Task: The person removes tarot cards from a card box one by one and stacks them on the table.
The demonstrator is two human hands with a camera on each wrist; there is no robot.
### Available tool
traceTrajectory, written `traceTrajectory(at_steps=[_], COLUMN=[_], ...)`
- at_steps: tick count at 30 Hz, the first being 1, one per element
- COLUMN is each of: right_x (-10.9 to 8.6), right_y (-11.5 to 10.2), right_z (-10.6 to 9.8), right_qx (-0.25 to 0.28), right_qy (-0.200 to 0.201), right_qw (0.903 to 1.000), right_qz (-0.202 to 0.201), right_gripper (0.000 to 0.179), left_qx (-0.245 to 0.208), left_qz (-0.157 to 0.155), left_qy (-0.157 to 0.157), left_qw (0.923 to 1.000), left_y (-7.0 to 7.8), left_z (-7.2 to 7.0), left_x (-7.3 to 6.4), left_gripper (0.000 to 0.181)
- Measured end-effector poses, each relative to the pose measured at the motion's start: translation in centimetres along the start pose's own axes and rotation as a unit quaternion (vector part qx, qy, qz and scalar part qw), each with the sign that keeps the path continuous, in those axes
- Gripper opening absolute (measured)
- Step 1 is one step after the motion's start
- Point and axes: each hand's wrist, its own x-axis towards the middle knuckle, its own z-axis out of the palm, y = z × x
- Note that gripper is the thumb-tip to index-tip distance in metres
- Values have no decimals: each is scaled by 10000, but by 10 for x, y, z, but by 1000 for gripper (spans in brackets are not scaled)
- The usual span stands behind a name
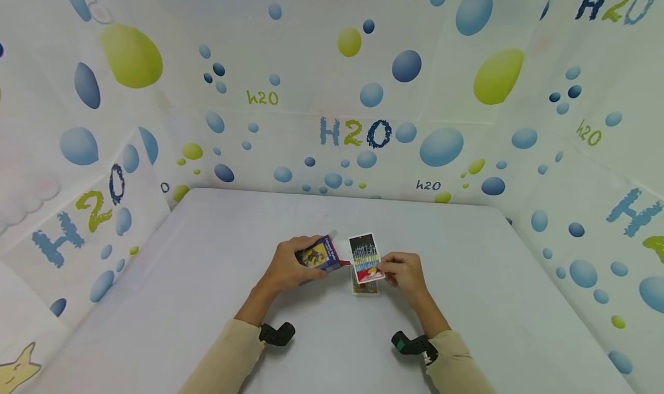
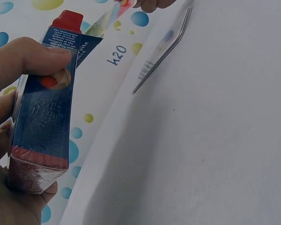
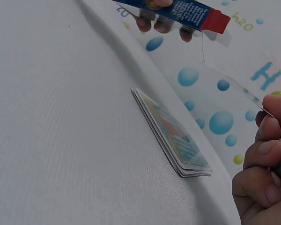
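My left hand (image 1: 293, 264) grips a dark blue card box (image 1: 320, 254), its thumb across the narrow printed side in the left wrist view. A red end flap (image 2: 68, 20) stands out from the box's end, and clear wrap shows at the other end. Between thumb and fingers, my right hand (image 1: 407, 273) pinches one card (image 1: 365, 256) by its edge; its face is black, with white, yellow, blue and red. Below that card lies a small stack of cards (image 3: 171, 136) on the table, partly covered by it in the head view.
The white table (image 1: 207, 227) runs back to a wall sheet (image 1: 311, 48) printed with bubbles and "H2O". Black wrist cameras (image 1: 277, 334) sit at both sleeve cuffs.
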Motion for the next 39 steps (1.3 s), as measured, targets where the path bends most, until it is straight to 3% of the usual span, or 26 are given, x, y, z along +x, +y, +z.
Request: traceTrajectory(at_steps=[5, 12, 24, 28, 31, 35, 39], right_x=[1, 1, -4, -4, -5, -7, -9], right_y=[-1, 4, 2, 4, 4, 2, -1], right_z=[0, 5, 13, 15, 17, 21, 22], right_qx=[90, -399, -546, -1052, -1822, -2769, -3090], right_qy=[139, 47, -116, -29, 55, 48, 69], right_qw=[9989, 9944, 9905, 9879, 9785, 9574, 9472], right_qz=[445, 979, 1256, 1136, 967, 814, 848], right_gripper=[11, 13, 13, 15, 17, 21, 16], left_qx=[46, 103, -15, 38, 37, 40, 36], left_qz=[40, 27, -34, -6, -34, -45, -7], left_qy=[72, 126, 61, 76, 91, 91, 70], left_qw=[10000, 9999, 10000, 10000, 9999, 9999, 10000], left_y=[-1, -3, -3, -3, -3, -3, -3], left_z=[-4, -7, -5, -4, -4, -4, -4], left_x=[0, 0, 0, 0, 0, 0, 1], left_gripper=[79, 79, 80, 79, 79, 80, 80])
